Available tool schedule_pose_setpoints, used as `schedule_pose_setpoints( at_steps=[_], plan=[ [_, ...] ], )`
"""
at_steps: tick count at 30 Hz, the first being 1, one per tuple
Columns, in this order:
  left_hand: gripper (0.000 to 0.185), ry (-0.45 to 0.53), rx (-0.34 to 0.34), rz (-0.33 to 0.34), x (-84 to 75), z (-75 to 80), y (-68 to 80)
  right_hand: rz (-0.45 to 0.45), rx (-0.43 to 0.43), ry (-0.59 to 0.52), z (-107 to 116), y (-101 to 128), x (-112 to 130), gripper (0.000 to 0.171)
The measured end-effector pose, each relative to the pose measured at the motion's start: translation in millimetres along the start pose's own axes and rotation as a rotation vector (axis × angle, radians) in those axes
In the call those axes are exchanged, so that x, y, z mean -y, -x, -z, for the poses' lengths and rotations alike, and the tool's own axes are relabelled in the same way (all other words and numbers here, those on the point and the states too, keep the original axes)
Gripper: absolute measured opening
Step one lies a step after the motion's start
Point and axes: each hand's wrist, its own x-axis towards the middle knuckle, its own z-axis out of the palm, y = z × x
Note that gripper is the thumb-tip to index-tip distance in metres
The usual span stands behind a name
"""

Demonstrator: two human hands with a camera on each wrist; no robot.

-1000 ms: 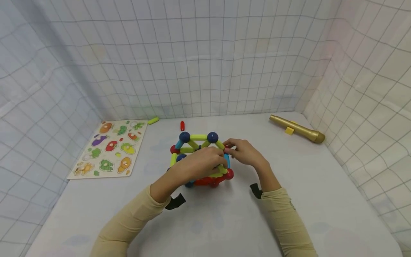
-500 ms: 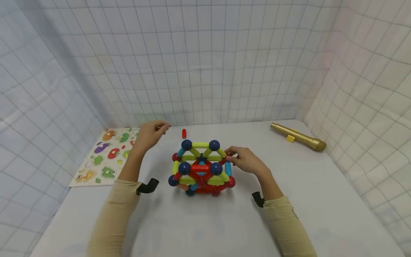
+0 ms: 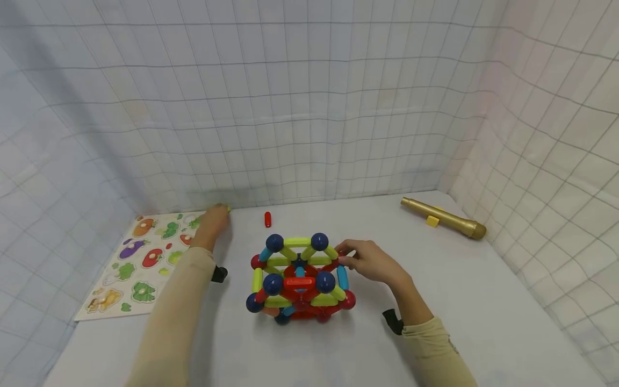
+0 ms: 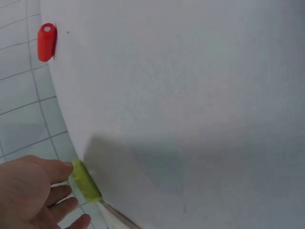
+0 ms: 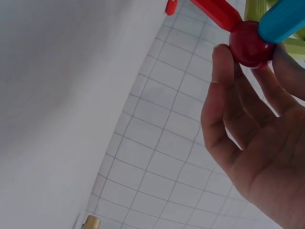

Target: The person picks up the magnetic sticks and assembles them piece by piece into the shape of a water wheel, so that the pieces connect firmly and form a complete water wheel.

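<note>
While reaching far-left, left hand (image 4: 33, 191) touching the green stick (image 4: 86, 182) with relaxed, spread fingers, nothing gripped yet. Stick lying at the table's far edge by the wall, just right of the puzzle board (image 3: 140, 258), long axis running left-right. Right hand (image 3: 369, 262) pinching a red ball (image 5: 250, 44) on the stick-and-ball model (image 3: 300, 279), steadying. Red stick (image 3: 267, 219) lying near, to the right.

White grid-lined fabric walls (image 3: 309, 107) enclose a pale tabletop (image 3: 459, 301) on three sides under soft, even light.
</note>
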Motion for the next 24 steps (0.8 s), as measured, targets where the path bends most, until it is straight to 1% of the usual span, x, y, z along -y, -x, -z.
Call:
schedule_pose_setpoints(
  at_steps=[3, 5, 6, 10, 12, 13, 15, 16, 18, 20, 22, 24],
  plan=[
    [0.027, -0.029, 0.013, 0.025, 7.6, -3.4, 7.1, 0.031, 0.030, -0.013, -1.9, 1.7, 1.8, 0.027],
    [0.025, -0.046, 0.012, 0.050, 11.2, -5.2, 8.1, 0.047, 0.032, -0.014, -2.9, 2.2, 2.6, 0.028],
    [0.023, -0.057, -0.025, 0.044, 13.4, -8.2, 7.1, 0.051, 0.026, -0.012, -3.4, 2.2, 2.6, 0.028],
    [0.019, -0.059, -0.081, 0.085, 9.2, -10.4, 5.0, 0.057, -0.019, -0.019, -5.9, 0.1, 1.4, 0.026],
    [0.017, -0.013, -0.085, 0.119, 2.7, -9.8, 7.5, 0.055, -0.044, -0.027, -7.4, -2.0, 1.0, 0.026],
    [0.018, 0.017, -0.051, 0.145, -2.5, -6.6, 10.5, 0.054, -0.057, -0.032, -8.2, -3.3, 0.5, 0.026],
    [0.024, 0.085, -0.040, 0.144, -10.5, -2.2, 17.0, 0.044, -0.080, -0.034, -9.4, -5.7, 0.1, 0.027],
    [0.029, 0.140, -0.028, 0.150, -15.2, 1.0, 21.0, 0.040, -0.091, -0.033, -9.8, -6.8, -0.1, 0.027],
    [0.038, 0.307, 0.014, 0.157, -24.6, 9.9, 31.2, 0.021, -0.106, -0.037, -10.5, -8.6, -0.3, 0.027],
    [0.047, 0.542, 0.064, 0.167, -34.1, 21.7, 44.7, 0.007, -0.110, -0.037, -11.0, -10.1, -0.3, 0.027],
    [0.053, 0.786, 0.109, 0.184, -43.1, 35.0, 61.7, -0.004, -0.108, -0.039, -11.6, -11.1, 0.1, 0.027],
    [0.059, 0.981, 0.152, 0.179, -50.7, 47.4, 81.5, -0.012, -0.105, -0.044, -12.3, -11.9, 0.9, 0.027]
  ],
)
